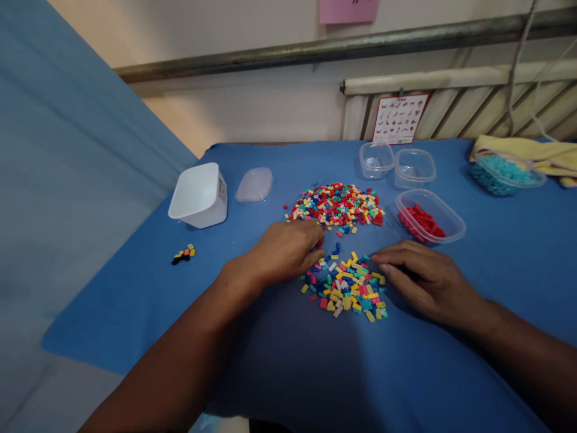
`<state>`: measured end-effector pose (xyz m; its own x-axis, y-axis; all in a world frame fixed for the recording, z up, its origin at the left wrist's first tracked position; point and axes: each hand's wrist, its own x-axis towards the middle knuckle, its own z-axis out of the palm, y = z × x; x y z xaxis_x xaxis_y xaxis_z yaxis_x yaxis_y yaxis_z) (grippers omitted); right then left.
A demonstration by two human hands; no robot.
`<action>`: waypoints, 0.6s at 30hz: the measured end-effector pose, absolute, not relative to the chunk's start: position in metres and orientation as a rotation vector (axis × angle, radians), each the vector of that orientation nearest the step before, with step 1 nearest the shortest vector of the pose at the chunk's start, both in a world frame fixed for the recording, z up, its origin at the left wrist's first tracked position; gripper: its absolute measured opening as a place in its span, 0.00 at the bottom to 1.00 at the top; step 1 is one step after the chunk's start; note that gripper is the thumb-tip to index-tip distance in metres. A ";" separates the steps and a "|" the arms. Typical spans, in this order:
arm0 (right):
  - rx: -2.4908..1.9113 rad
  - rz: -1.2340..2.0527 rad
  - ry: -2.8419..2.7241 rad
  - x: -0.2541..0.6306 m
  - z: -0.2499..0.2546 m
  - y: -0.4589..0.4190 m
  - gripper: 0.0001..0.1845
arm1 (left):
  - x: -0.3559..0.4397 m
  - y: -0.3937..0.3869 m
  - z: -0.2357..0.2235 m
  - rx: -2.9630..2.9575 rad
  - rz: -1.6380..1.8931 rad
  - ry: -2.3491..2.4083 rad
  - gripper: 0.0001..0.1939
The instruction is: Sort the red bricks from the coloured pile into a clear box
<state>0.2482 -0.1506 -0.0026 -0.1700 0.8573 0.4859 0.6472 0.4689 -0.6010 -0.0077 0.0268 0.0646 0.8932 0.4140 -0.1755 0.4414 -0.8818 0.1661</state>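
Two piles of small toy building bricks lie on the blue cloth: a larger mixed pile [338, 204] behind and a looser, spread-out pile [347, 288] in front. My left hand [291, 248] is between them at their left side, fingers curled and closed; a bit of red brick [320, 246] shows between thumb and forefinger. At the front pile's right edge is my right hand [417, 273], thumb and fingers drawn together. Its fingertips are by a blue brick, and whether they hold anything is hidden. A clear tub [453, 231] of red bricks stands just behind it.
Two clear tubs [376, 159] [415, 168] stand at the back. Teal bricks fill another tub [505, 174] beside a yellow cloth [554, 156]. Leftward are a white box [198, 195], a clear lid [255, 184] and a small brick cluster [184, 254]. A radiator [451, 108] lines the wall.
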 end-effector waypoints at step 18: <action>-1.124 0.240 -2.057 0.242 -0.004 -0.144 0.10 | 0.006 0.023 0.048 2.423 0.319 0.505 0.04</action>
<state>0.2420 -0.1438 -0.0035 -0.3189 0.7830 0.5340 0.6389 0.5938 -0.4891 0.0062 0.0228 0.0483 0.8972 0.4300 0.1011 0.2762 -0.7246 0.6314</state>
